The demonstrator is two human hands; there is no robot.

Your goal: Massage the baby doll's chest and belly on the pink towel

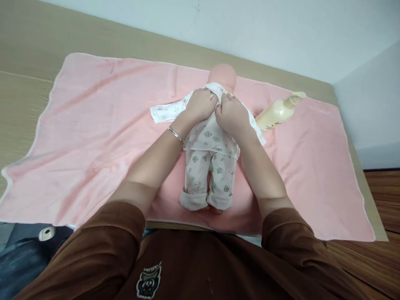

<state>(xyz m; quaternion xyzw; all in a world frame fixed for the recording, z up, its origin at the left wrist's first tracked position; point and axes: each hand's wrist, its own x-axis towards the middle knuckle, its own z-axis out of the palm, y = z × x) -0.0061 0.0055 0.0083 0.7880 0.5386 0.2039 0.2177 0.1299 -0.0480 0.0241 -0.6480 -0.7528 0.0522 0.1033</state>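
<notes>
A baby doll [222, 75] lies on its back on a pink towel [103, 137], head away from me, dressed in a white patterned shirt [209, 139] and matching trousers [208, 175]. My left hand [201, 105] and my right hand [230, 113] are side by side on the doll's chest, just below its chin. The fingers of both are closed, pinching the shirt's front edges near the collar. One empty sleeve [167, 111] lies spread out to the left. A silver bangle [175, 134] sits on my left wrist.
A cream pump bottle [278, 113] lies on its side on the towel, right of the doll. The towel covers a wooden table [25, 83] set against a white wall. Wooden floor shows at the right. A dark bag [28, 250] lies at the lower left.
</notes>
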